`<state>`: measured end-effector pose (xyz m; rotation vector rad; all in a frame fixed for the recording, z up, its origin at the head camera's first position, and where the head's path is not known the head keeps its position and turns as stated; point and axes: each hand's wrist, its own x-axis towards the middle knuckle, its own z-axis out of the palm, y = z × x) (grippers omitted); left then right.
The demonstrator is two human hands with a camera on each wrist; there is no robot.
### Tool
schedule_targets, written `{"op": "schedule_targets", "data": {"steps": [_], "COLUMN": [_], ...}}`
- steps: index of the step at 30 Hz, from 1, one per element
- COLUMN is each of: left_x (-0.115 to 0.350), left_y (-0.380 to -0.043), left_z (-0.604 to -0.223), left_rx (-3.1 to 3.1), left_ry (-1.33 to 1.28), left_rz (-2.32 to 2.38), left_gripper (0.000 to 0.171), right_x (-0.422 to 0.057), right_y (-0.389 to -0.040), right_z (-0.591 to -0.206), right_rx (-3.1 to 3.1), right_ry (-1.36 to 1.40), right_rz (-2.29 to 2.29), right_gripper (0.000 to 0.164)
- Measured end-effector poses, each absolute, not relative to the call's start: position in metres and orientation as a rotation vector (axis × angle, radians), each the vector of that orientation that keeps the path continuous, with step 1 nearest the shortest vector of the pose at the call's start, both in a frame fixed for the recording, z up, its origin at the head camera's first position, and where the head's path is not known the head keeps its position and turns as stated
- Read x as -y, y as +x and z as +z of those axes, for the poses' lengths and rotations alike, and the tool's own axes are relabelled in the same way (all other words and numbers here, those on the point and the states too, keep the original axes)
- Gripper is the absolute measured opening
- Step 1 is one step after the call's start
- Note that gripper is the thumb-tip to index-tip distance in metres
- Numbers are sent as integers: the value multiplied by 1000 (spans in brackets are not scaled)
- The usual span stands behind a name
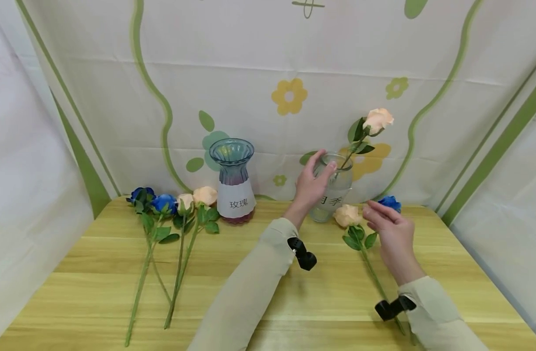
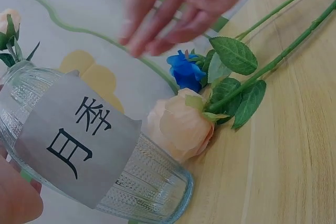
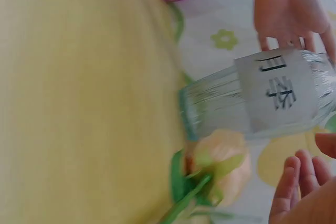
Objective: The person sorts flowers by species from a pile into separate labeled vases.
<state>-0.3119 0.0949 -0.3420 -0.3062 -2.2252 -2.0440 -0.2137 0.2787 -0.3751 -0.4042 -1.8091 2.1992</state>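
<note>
My left hand (image 1: 313, 187) grips the upper part of a clear glass vase (image 1: 321, 214) near its rim, thumb on the near side. A white paper label with black characters (image 2: 79, 135) wraps the vase. One peach rose (image 1: 377, 121) stands in it, leaning right. My right hand (image 1: 392, 234) holds nothing; its fingers are loosely bent, just right of the vase. Below and beside that hand, a second peach rose (image 2: 181, 124) lies on the table with its bloom by the vase base. A blue rose (image 2: 186, 71) lies behind it, partly hidden by the right hand in the head view.
A teal-and-purple glass vase (image 1: 235, 173) with its own white label stands left of the clear one. Further left lie two blue roses (image 1: 164, 203) and two peach roses (image 1: 205, 196), stems toward the front of the wooden table (image 1: 97, 253). Behind hangs a patterned cloth (image 1: 233, 87).
</note>
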Motion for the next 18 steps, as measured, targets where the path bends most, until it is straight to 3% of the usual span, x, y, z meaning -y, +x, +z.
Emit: {"op": "schedule_targets", "data": {"steps": [5, 12, 18], "left_x": [-95, -95, -94], "left_y": [-311, -310, -309], "left_z": [-341, -341, -341], "left_rx": [2226, 2228, 2241], "left_ry": [-309, -298, -279], "left_rz": [-2037, -2048, -2035], "left_gripper": [58, 58, 59], "right_x": [-294, -314, -321], "right_y": [-198, -179, -169], "right_z": [-390, -397, -399], "right_rx": [2137, 2613, 2830], "right_ry": [-442, -409, -398], "right_rz": [2081, 1756, 1611], "right_gripper": [24, 51, 48]}}
